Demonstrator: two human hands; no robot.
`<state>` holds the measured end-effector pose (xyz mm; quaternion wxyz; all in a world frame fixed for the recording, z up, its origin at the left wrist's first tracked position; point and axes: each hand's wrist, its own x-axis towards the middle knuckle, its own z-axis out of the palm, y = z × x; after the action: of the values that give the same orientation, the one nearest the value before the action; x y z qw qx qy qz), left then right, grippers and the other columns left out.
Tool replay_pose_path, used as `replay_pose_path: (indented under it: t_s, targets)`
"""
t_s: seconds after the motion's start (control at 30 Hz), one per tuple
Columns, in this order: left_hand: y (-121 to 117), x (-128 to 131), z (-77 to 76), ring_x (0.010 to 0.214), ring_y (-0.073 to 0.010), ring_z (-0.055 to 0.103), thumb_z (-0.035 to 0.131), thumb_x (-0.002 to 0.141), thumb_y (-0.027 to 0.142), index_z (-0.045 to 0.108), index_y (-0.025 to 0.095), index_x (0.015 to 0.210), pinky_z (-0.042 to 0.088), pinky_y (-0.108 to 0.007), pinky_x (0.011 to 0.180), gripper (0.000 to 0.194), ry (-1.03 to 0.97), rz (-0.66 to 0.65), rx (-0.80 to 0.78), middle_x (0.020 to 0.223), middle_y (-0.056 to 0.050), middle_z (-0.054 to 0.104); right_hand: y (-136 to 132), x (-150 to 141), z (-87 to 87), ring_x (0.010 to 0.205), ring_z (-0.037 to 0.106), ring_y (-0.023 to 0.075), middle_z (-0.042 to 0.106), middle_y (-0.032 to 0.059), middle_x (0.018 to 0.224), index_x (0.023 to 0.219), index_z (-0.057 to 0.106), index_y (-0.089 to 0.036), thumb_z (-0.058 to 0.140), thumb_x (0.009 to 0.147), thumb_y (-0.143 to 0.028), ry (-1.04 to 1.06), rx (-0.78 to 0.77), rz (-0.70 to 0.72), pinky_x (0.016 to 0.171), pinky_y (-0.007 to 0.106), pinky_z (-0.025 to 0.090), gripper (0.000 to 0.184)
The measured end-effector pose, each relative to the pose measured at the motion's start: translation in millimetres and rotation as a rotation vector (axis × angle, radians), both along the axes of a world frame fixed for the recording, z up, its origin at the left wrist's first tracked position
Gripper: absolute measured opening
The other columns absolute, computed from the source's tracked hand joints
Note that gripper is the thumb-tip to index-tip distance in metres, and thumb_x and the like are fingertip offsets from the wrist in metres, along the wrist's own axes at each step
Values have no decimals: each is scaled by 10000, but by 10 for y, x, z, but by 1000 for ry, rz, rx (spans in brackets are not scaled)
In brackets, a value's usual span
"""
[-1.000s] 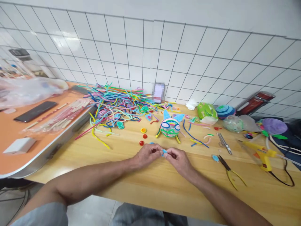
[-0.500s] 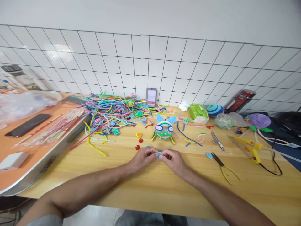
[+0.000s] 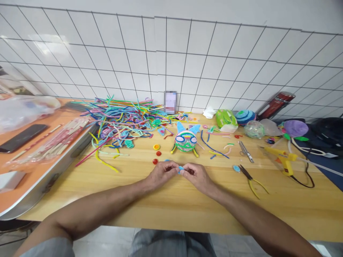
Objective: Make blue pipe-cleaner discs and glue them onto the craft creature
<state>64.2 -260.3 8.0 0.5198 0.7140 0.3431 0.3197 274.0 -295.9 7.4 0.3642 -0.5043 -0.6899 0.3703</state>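
My left hand and my right hand meet over the wooden table, both closed in a pinch. Between their fingertips is a small light blue piece, probably coiled pipe cleaner; the fingers cover part of it. Just beyond stands a ball-shaped pipe-cleaner figure with blue ears, ringed eyes and yellow-green legs. Left of it lie two red discs and a yellow-orange disc. Another blue bit shows at the far edge of my left hand. A light blue coil rests beside yellow-handled pliers.
A heap of colourful pipe cleaners spreads at the back left, by a phone against the tiled wall. To the right are scissors, a yellow glue gun with its cord, and a red flask. An orange tray-like surface borders the left.
The camera view has tilted down a little, so the table things appear higher. Both hands stay together on the blue piece, with only slight finger movement.
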Motion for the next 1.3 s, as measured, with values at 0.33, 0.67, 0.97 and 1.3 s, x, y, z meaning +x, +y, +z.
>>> replay_pose_path:
  t_s: [0.33, 0.67, 0.97, 1.3]
  targets:
    - [7, -22, -17, 764, -148, 623, 686, 947, 463, 771, 132, 946, 478, -255, 737, 342, -1, -8, -44, 836, -47, 744, -20, 0, 43, 588, 447, 101, 589, -29, 638, 770, 690, -178, 650, 915, -445, -17, -26, -9, 551, 235, 338, 307]
    - [-9, -24, -2, 736, -133, 610, 621, 1001, 364, 769, 124, 950, 458, -248, 707, 288, 1, -34, 15, 821, -46, 717, -35, 24, 62, 592, 482, 98, 628, -29, 669, 792, 693, -189, 641, 933, -367, -38, -32, 12, 581, 242, 362, 233]
    - [-28, -26, 66, 694, -121, 580, 635, 1005, 390, 777, 127, 957, 449, -240, 660, 302, -4, -45, -13, 790, -44, 713, -39, 35, 104, 586, 497, 98, 638, -28, 661, 759, 667, -198, 653, 938, -323, -78, 5, 25, 589, 246, 380, 219]
    - [-18, -19, 43, 680, -104, 575, 632, 994, 277, 767, 131, 939, 449, -221, 640, 206, -41, -41, 17, 778, -29, 720, -32, 45, 102, 578, 527, 108, 646, -22, 654, 783, 689, -205, 658, 932, -309, -82, 25, 30, 581, 251, 396, 185]
